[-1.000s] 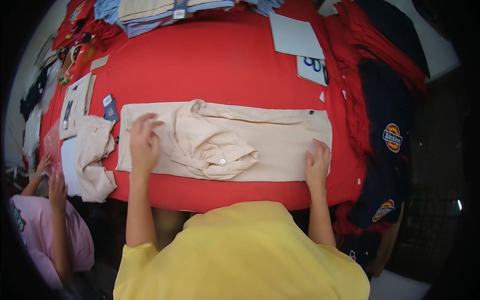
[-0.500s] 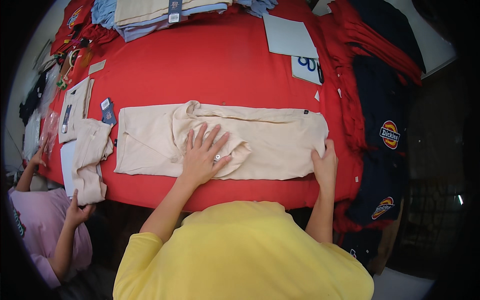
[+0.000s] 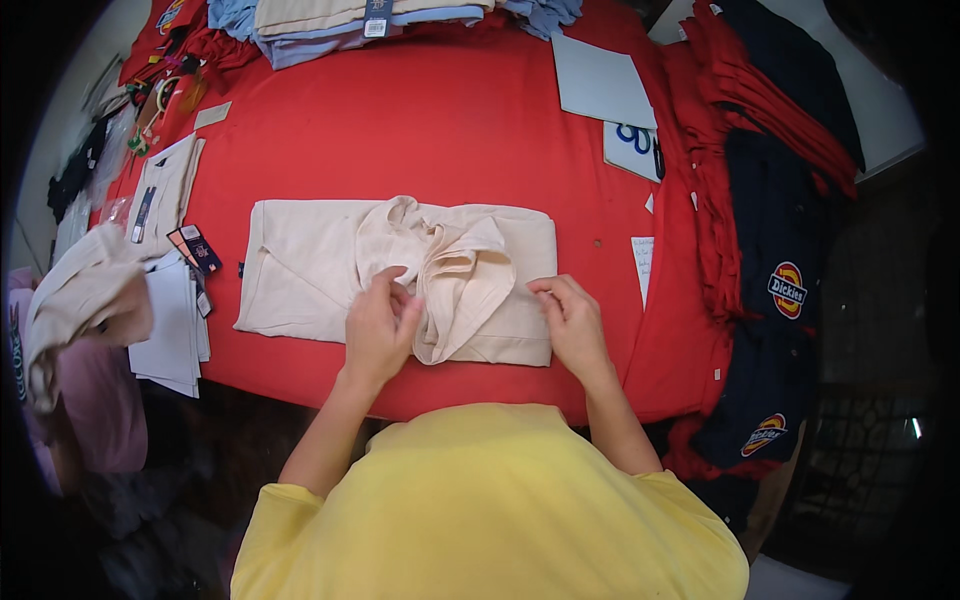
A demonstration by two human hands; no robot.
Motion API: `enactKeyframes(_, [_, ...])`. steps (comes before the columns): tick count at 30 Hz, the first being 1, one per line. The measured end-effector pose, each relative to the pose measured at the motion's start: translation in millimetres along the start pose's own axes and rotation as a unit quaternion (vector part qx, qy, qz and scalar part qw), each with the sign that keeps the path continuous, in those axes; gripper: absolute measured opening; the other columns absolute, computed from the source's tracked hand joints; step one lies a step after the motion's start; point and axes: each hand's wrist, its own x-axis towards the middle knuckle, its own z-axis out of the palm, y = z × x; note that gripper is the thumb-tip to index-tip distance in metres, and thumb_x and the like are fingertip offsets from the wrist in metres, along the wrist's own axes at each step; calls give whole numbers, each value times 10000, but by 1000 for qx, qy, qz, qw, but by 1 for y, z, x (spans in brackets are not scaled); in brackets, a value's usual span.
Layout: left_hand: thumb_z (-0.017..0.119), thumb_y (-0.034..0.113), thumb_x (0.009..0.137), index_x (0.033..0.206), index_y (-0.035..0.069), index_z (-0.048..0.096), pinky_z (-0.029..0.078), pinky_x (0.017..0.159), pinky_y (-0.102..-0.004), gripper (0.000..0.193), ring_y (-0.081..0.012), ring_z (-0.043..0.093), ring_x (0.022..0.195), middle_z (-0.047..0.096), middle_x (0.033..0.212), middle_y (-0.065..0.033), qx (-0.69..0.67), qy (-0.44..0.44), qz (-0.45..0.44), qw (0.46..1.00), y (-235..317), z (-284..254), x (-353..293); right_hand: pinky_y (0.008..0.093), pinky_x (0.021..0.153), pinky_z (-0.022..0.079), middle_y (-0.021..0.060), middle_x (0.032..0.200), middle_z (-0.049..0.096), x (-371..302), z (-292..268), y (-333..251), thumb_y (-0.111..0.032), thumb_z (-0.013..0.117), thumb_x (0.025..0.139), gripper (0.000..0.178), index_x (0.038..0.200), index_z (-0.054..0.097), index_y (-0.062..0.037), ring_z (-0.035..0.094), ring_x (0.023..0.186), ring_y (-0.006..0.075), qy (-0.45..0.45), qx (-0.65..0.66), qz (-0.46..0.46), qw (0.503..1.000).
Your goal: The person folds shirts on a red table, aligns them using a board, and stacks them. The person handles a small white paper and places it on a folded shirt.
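A cream-coloured garment (image 3: 305,265) lies across the middle of the red-covered table. Its right part is folded over into a straight right edge, and a bunched, loosely gathered part (image 3: 465,290) sits on top at its centre. My left hand (image 3: 380,325) is at the bunched cloth, fingers bent and apart, with no cloth visibly gripped. At the folded right edge is my right hand (image 3: 572,325), its fingers half bent and no cloth seen in them. A small dark tag (image 3: 241,269) shows at the garment's left edge.
On the left, a co-worker in pink lifts a blurred cream garment (image 3: 85,290) beside white sheets (image 3: 165,325) and dark hang tags (image 3: 198,248). Folded clothes (image 3: 320,20) are stacked at the back. Scissors (image 3: 632,137) and white board (image 3: 605,80) lie back right, near navy garments (image 3: 765,220).
The garment's right part has been folded leftward, uncovering a paper slip on the right. My right hand moved left; my left hand lifted from lying flat. The co-worker raised the other cream garment.
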Motion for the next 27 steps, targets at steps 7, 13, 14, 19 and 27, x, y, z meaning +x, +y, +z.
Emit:
enactKeyframes(7, [771, 237, 715, 1320, 56, 450, 486, 747, -388, 708, -303, 581, 874, 578, 1012, -155, 146, -14, 124, 981, 27, 19, -7, 318, 822, 475, 127, 1040, 648, 55, 14, 19, -59, 557, 897, 197, 1061, 648, 0, 612, 977, 227, -125, -96, -72, 985])
enactKeyframes(13, [658, 28, 780, 1296, 87, 471, 490, 776, -393, 552, -300, 587, 963, 548, 1096, -170, -101, -79, -122, 984, 10, 1, -16, 313, 1054, 362, 148, 1350, 517, 105, 67, -7, -121, 567, 918, 393, 1301, 527, -40, 459, 1281, 225, -184, 276, -15, 943])
enactKeyframes(14, [652, 15, 779, 1283, 84, 484, 493, 772, -392, 535, -304, 588, 967, 545, 1121, -172, -114, -75, -137, 981, 11, -2, -17, 318, 1064, 353, 143, 1371, 497, 107, 74, 0, -126, 558, 928, 399, 1316, 510, -42, 451, 1289, 228, -186, 166, -53, 967])
enactKeyframes(19, [641, 30, 799, 1267, 74, 512, 459, 854, -435, 487, -318, 553, 1041, 515, 1221, -158, 100, 10, 58, 993, 11, 6, -21, 333, 1058, 362, 137, 1371, 492, 101, 83, 20, -158, 542, 945, 381, 1302, 519, -30, 461, 1279, 252, -26, 146, -118, 982])
enactKeyframes(27, [570, 191, 889, 1340, 40, 463, 220, 1120, -504, 488, -327, 331, 1348, 445, 1392, -134, 194, 25, 150, 969, -31, 34, 11, 384, 692, 475, 138, 826, 636, 12, -11, 31, -342, 650, 867, 359, 872, 599, 14, 620, 766, 275, -66, -182, 154, 969])
